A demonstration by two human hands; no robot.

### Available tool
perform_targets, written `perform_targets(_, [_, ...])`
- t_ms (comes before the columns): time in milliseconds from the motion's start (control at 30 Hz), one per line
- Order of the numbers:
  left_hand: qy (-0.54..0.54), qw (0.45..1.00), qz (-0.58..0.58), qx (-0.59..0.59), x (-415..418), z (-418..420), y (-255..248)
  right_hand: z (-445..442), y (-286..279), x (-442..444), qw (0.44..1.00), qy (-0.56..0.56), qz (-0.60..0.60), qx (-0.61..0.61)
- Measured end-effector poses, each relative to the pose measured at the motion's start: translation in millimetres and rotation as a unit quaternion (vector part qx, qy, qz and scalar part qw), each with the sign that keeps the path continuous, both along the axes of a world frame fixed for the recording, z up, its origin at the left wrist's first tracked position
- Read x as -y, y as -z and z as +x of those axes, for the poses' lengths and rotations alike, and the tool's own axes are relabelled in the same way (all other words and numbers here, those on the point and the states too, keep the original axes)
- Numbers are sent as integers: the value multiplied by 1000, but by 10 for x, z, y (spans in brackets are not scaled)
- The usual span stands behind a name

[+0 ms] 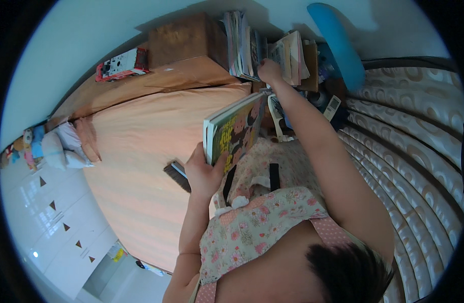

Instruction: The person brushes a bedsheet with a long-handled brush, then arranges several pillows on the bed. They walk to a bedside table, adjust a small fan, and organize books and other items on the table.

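Observation:
My left hand [204, 172] grips a small stack of books [235, 132], thumb across the front cover. The top one is a children's picture book with a green cover, cartoon faces and yellow lettering. My right hand [270, 71] reaches up to a row of upright books and papers, its fingers curled against the right end of the left group of books [241, 47]. Whether those fingers hold a book is hidden. Just to the right of this hand lean more books and papers [290, 57].
A bed with a peach sheet [141, 132] lies to the left, a bristle brush [177, 176] on it. Along the headboard stand a wooden box [179, 39] and a toy vehicle [122, 65]. A blue curved panel [338, 45], a remote control [332, 108] and patterned curtains [410, 151] are at right.

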State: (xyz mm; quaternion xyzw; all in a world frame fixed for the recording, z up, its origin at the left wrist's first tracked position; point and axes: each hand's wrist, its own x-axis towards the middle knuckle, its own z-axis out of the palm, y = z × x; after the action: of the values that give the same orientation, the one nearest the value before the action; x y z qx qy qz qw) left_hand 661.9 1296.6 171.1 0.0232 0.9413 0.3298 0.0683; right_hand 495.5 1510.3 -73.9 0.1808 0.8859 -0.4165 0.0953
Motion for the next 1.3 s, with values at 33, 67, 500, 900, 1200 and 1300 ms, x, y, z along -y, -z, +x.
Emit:
perform_targets(33, [-7,1000,-6,5,21,23,-8,-78,80,7,999,-27,27,17])
perform_targets(67, [-14,1000,-11,10,33,52,-19,-148,158,12,997,-53,53,34])
perform_targets(500, [-75,996,18,51,221,135,83,-450,454,19,996,3,86,28])
perform_targets(900, [16,998,47,41,-125,-420,-144,161,-585,-200,988,95,113,-32])
perform_targets(1200, [62,997,33,-13,-458,-940,-194,735,-897,-797,983,153,-78,-70])
perform_targets(1300, [47,998,25,-25,-593,-1076,-203,842,-971,-845,972,171,-139,-82])
